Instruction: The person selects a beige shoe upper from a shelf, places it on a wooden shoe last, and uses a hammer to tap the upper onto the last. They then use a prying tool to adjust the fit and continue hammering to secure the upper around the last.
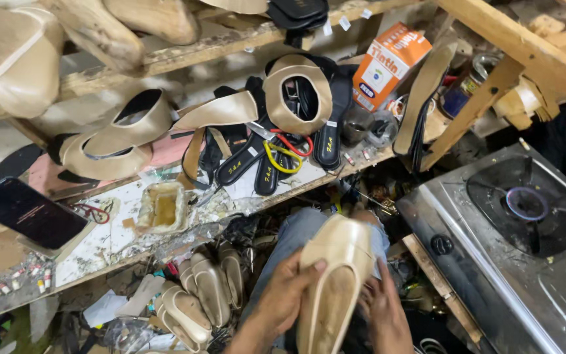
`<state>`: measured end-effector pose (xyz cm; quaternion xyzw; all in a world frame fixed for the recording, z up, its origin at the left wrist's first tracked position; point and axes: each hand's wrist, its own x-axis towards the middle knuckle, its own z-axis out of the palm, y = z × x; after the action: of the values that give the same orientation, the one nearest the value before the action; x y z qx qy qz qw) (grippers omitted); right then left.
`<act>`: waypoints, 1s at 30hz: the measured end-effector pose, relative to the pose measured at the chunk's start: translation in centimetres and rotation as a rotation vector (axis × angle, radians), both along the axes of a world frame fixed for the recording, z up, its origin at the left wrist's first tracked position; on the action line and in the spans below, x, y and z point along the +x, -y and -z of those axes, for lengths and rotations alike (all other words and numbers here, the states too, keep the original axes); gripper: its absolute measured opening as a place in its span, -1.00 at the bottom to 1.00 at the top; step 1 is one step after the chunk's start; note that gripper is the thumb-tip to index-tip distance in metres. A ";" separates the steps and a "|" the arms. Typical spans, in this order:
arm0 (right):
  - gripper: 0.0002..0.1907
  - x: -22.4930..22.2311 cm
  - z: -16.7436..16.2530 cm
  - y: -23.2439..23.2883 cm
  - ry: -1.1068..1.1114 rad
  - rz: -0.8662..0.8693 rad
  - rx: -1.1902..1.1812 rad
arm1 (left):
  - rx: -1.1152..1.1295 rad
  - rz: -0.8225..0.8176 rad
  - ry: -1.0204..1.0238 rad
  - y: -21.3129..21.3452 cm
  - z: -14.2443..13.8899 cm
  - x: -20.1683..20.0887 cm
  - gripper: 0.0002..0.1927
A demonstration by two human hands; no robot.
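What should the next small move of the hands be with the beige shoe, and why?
Probably a small turn of the beige shoe on the lap. The left hand grips its side with the thumb on the upper, and the right hand supports the other side, so both can rotate it. The open glue pot lies on the bench above, not yet in reach.

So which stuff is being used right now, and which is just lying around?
In use:
- beige shoe
- left hand
- right hand

Lying about:
- phone
- orange box
- gas stove
- black insoles
- glue tray
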<state>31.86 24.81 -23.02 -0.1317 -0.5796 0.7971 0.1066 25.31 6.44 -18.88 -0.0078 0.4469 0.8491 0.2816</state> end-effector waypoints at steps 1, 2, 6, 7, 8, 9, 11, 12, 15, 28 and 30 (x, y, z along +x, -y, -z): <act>-0.39 -0.3 -0.1 -0.3 0.067 -0.026 -0.179 | -0.040 -0.014 -0.012 -0.5 0.0 0.3 -0.59; -0.37 -0.6 -0.2 -0.5 0.142 -0.035 -0.365 | -0.078 -0.026 -0.026 -0.9 -0.1 0.6 -0.60; -0.47 -2.0 0.3 -0.8 0.124 0.003 -0.455 | -0.339 -0.146 0.010 -1.6 -0.2 0.1 -0.63; -0.48 -2.2 0.7 -0.8 0.128 0.014 -0.424 | -0.412 -0.175 -0.018 -1.7 0.0 -0.2 -0.63; -0.49 -2.4 1.2 -1.0 0.132 0.023 -0.390 | -0.482 -0.205 -0.046 -1.7 0.1 -0.6 -0.61; -0.51 -2.6 1.7 -1.2 0.133 0.028 -0.355 | -0.552 -0.238 -0.077 -1.8 0.4 -0.9 -0.57; -0.54 -3.0 2.9 -1.7 0.120 0.055 -0.320 | -0.347 -0.271 -0.072 -1.9 1.4 -1.7 -0.59; -0.55 -3.2 3.3 -1.9 0.114 0.070 -0.302 | -0.244 -0.285 -0.069 -1.9 2.0 -2.0 -0.60; -0.63 -3.4 4.5 -2.7 -0.106 -0.142 -0.520 | 0.217 -0.101 -0.019 -1.5 3.9 -3.2 -0.67; -0.64 -10.1 -11.5 -10.9 0.281 -0.414 0.565 | -0.343 -0.074 -1.185 -0.2 -7.8 -4.4 -0.81; -0.59 -11.8 -12.0 -12.0 0.378 -0.582 0.612 | -0.589 -0.176 -1.599 -0.4 -7.9 -4.1 -0.74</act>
<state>20.08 36.81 -11.04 -0.0691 -0.8103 0.5483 -0.1949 21.20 6.82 -10.96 0.4859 0.7113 0.4676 -0.1983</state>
